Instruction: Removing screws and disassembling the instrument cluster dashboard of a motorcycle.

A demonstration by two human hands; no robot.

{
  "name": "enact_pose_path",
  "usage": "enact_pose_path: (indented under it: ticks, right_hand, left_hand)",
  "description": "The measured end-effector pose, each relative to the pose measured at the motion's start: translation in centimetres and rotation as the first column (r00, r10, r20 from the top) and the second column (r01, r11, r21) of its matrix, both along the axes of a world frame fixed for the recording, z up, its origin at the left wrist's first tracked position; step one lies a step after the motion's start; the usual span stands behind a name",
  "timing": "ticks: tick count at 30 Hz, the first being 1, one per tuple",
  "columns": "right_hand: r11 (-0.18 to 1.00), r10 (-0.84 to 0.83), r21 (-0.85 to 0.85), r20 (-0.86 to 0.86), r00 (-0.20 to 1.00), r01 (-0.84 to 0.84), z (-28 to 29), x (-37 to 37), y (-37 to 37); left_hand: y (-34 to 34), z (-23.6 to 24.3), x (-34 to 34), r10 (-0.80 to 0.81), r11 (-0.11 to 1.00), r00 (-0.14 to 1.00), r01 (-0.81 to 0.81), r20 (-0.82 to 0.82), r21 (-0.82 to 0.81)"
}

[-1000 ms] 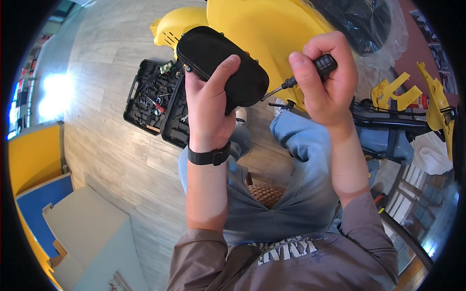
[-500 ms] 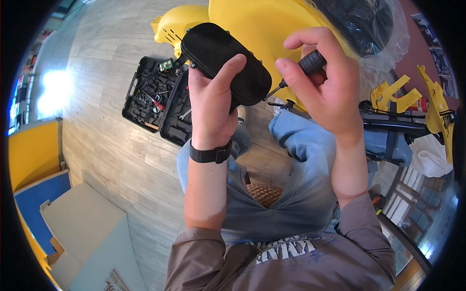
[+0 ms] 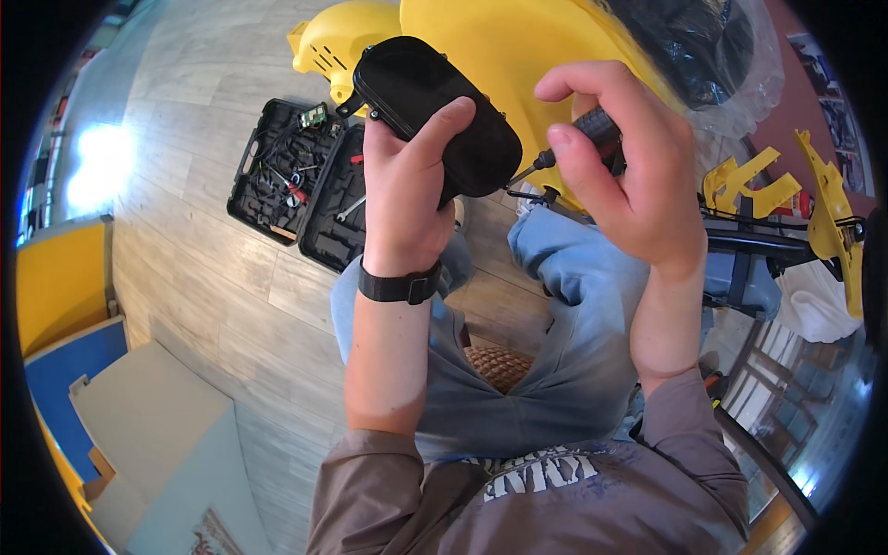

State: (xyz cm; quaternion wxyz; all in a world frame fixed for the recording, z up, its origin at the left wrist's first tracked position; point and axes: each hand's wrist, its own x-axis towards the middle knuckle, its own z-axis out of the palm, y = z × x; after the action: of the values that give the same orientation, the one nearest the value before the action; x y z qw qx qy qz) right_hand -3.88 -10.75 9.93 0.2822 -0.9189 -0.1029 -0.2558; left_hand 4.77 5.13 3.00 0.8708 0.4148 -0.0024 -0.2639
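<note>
Case (image 3: 439,116), black with rounded ends, sits in the left hand (image 3: 404,190): thumb across its face, other fingers mostly hidden underneath, clearly gripping. Right hand (image 3: 647,176) has thumb and index spread loosely around the screwdriver (image 3: 597,131) handle, index lifted off; remaining fingers hidden, so can't tell how firmly they hold it. Shaft slants down-left, tip at the case's lower right corner; can't see whether it's seated in a screw. Small fasteners show along the case edge. Case is held up beyond the knees, overlapping a big yellow shell (image 3: 518,51) in view. Black band (image 3: 400,287) on left wrist. Below: jeans (image 3: 578,264), woven seat (image 3: 499,366) between the legs. Left of the case, open black toolbox (image 3: 324,242) on the wood floor (image 3: 194,213), wrench (image 3: 351,208) in its right half, green circuit board (image 3: 314,116) at the top. Far right, yellow brackets (image 3: 754,188); clear plastic bag (image 3: 763,69) above them.
</note>
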Motion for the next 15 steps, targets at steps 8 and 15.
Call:
enact_pose_path:
  ticks: [8, 15]
  right_hand:
    - [0.991, 0.125, 0.048, 0.016, 0.992, -0.126, -0.5, 0.3, -2.3]
    - [0.973, -0.180, 0.122, -0.124, 0.976, 0.195, 0.1, -0.3, 0.7]
  left_hand:
    - [0.1, -0.1, 0.2, -0.023, 1.000, 1.000, 0.023, -0.019, -0.013]
    - [0.0, -0.1, 0.1, -0.042, 0.998, 0.999, 0.042, -0.011, -0.047]
